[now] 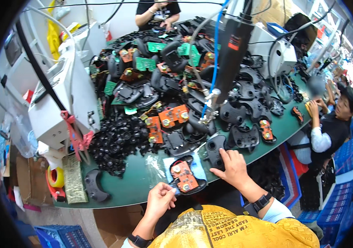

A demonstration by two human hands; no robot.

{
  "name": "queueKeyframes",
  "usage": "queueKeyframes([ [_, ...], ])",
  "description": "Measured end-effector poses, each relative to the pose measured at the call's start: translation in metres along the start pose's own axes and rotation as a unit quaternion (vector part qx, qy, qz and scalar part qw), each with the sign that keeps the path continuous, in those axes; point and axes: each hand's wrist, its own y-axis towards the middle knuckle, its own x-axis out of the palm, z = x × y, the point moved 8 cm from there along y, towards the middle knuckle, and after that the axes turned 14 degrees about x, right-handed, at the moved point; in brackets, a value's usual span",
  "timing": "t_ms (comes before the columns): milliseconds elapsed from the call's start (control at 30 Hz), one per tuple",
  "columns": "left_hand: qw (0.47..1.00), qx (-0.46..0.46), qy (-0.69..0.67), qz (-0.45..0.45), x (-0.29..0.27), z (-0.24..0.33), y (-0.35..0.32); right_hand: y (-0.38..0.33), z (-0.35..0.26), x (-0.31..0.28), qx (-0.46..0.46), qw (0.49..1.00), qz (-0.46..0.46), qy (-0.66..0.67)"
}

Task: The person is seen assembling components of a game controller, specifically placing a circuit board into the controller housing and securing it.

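In front of me on the green table, a black game controller half with an orange circuit board (pixel 186 178) lies over a light blue-and-white cloth (pixel 169 162). My left hand (pixel 160 201) is at its lower left side, thumb and fingertips pinched around something small and bluish that I cannot make out. Just to the right, a black controller shell (pixel 215 148) lies near the table edge. My right hand (pixel 234 168) has thumb and index finger around its near grip, the other fingers stretched out.
A heap of controller shells and green and orange boards covers the table's (pixel 131 192) back. Small black parts (pixel 116 138) are piled at left. A dark tool column (pixel 232 53) hangs overhead. Red-handled scissors (pixel 75 134) hang beside a grey box (pixel 62 99). Other people sit behind and right.
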Motion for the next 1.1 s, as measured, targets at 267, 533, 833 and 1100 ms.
queueKeyframes([
  [267, 0.980, 0.120, 0.062, 0.149, -0.065, 0.026, 0.000, 0.053, 0.021, -0.035, 0.017, 0.986, 0.097, 0.135],
  [533, 0.820, 0.343, 0.406, 0.210, -0.097, 0.103, 0.076, 0.051, -0.036, -0.035, -0.098, 0.970, 0.008, 0.222],
  [833, 0.737, 0.380, 0.547, 0.112, -0.079, 0.111, 0.148, 0.055, -0.107, -0.021, -0.201, 0.957, -0.018, 0.210],
  [1100, 0.713, 0.435, 0.533, 0.139, -0.084, 0.117, 0.130, 0.110, -0.122, -0.032, -0.129, 0.945, -0.015, 0.300],
])
